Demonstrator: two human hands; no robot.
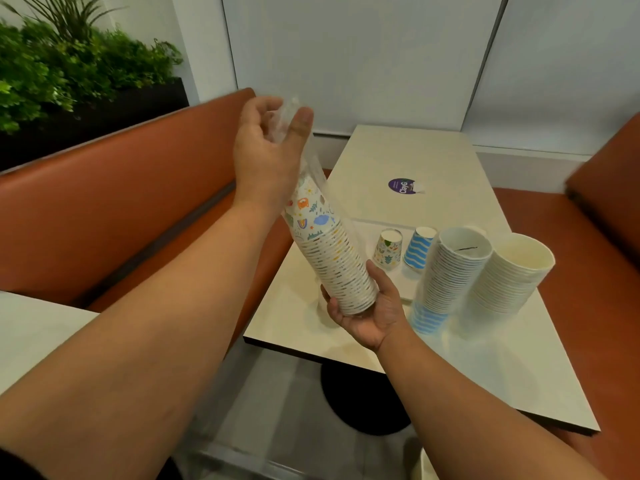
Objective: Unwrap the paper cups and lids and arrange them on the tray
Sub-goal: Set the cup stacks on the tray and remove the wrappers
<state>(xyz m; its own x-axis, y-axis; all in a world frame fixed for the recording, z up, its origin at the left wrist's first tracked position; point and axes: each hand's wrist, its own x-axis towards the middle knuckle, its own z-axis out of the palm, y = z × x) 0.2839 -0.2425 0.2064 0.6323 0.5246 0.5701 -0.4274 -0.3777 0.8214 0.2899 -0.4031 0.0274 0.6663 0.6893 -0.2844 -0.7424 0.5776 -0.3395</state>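
I see the left hand [266,147] raised above the tabletop [433,157], fingers and thumb curled around the loose end of the clear plastic wrap [313,157] that sleeves a tilted stack of patterned paper cups [329,251]. The right hand [370,310] cups the stack's lower end from beneath, fingers curled around its rims, so the stack hangs in the air over the tabletop's near-left part. On the white tray [405,282] two single cups stand upside down side by side: a patterned cup [388,249] and a blue wavy-striped cup [419,248]. Just right of the tray stand a tall blue-striped cup stack [450,275] and a plain white cup stack [509,282], touching each other. A purple round sticker [401,186] lies farther back.
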